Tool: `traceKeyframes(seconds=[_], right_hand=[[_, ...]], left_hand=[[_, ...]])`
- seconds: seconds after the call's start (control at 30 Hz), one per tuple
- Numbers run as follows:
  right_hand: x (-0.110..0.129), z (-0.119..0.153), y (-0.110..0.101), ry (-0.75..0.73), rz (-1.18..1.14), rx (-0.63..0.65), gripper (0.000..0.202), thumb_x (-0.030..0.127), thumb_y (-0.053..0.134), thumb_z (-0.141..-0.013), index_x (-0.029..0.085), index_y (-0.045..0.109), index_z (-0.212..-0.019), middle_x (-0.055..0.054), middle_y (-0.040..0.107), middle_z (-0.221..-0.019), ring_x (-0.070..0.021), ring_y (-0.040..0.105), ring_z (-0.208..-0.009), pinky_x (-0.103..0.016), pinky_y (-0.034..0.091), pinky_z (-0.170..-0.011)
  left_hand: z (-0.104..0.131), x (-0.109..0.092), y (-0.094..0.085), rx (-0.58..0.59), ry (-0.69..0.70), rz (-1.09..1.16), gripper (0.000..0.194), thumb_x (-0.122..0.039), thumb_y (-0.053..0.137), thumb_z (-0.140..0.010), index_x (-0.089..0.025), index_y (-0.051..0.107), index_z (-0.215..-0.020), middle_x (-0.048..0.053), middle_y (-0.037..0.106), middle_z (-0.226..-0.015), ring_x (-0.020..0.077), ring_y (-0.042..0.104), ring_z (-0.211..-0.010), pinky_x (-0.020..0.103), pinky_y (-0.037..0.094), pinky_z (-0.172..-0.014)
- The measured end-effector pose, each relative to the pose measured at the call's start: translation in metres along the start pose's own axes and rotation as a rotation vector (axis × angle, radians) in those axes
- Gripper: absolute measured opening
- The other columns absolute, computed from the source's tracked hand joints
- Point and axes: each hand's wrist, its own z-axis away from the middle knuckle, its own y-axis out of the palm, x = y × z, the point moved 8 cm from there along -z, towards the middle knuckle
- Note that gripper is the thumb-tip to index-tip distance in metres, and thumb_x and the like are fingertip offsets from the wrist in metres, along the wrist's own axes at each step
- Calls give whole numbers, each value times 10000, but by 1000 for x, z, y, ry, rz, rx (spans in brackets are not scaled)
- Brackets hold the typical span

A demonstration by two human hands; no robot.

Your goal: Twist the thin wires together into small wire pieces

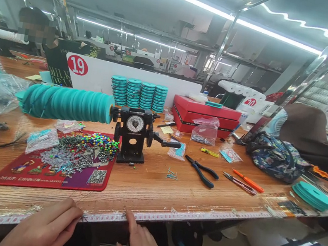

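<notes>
My left hand (46, 223) is at the front edge of the table, thumb and fingers pinched together. A thin, dark line (84, 193) shows at its fingertips, faint against the wood. My right hand (144, 243) is a little to the right, its index fingertip touching the measuring tape (154, 217) along the edge and its thumb apart below. I see nothing clear between those fingers. Just beyond my left hand lies a red mat (17, 174) heaped with small metal swivels (72, 154) and coloured beads (100, 142).
A black hand-crank winder (133, 134) carries a row of turquoise foam spools (69, 103). Stacked spools (139, 93) and a red box (205, 117) stand behind. Pliers (201, 171), tweezers (238, 183) and an orange pen (248, 180) lie right. A person (35, 28) sits far left.
</notes>
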Motion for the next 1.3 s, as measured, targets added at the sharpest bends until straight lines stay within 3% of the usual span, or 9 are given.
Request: traceKeyframes(seconds=[0.33, 0.6, 0.77, 0.97, 1.13, 1.3], right_hand=[[-5, 6, 9, 11, -30, 85, 558, 108, 372, -713, 72, 277, -1262, -70, 612, -725, -197, 574, -583, -288, 497, -488], [-2, 0, 0, -6, -26, 17, 536, 111, 355, -722, 67, 291, -1252, -71, 614, -693, -194, 566, -545, -284, 487, -463], [-4, 3, 7, -4, -42, 91, 559, 110, 388, -732, 63, 271, -1277, -74, 617, -740, -190, 574, -593, -280, 500, -513], [-2, 4, 3, -10, -58, 39, 542, 113, 359, -752, 63, 271, -1285, -69, 608, -703, -189, 573, -589, -279, 500, -514], [-6, 10, 11, 3, -74, 113, 566, 123, 392, -754, 67, 252, -1299, -79, 612, -764, -193, 577, -635, -283, 506, -549], [-6, 8, 12, 0, -77, 107, 601, 120, 397, -750, 76, 200, -1316, -79, 614, -753, -203, 573, -607, -303, 502, -513]], left_hand=[[-3, -7, 0, 81, 2, -18, 177, -311, 407, -843, -278, 553, -939, 6, 623, -837, 158, 632, -759, 222, 496, -659], [-7, -12, -4, 56, 67, -34, 177, -275, 400, -843, -260, 548, -938, 18, 605, -831, 157, 629, -729, 225, 487, -624], [-5, -8, -2, 95, 22, 38, 178, -260, 375, -854, -255, 537, -929, 21, 582, -836, 147, 613, -706, 220, 467, -585], [-2, -6, 2, 120, 27, 50, 175, -261, 392, -852, -253, 534, -953, 33, 588, -892, 155, 609, -768, 218, 471, -630], [2, -6, 4, 90, 94, -40, 209, -264, 418, -840, -256, 538, -1010, 45, 614, -967, 176, 606, -869, 222, 477, -709], [7, -5, 7, 115, 165, -104, 236, -243, 432, -832, -245, 534, -1045, 61, 619, -1003, 178, 603, -891, 227, 484, -719]])
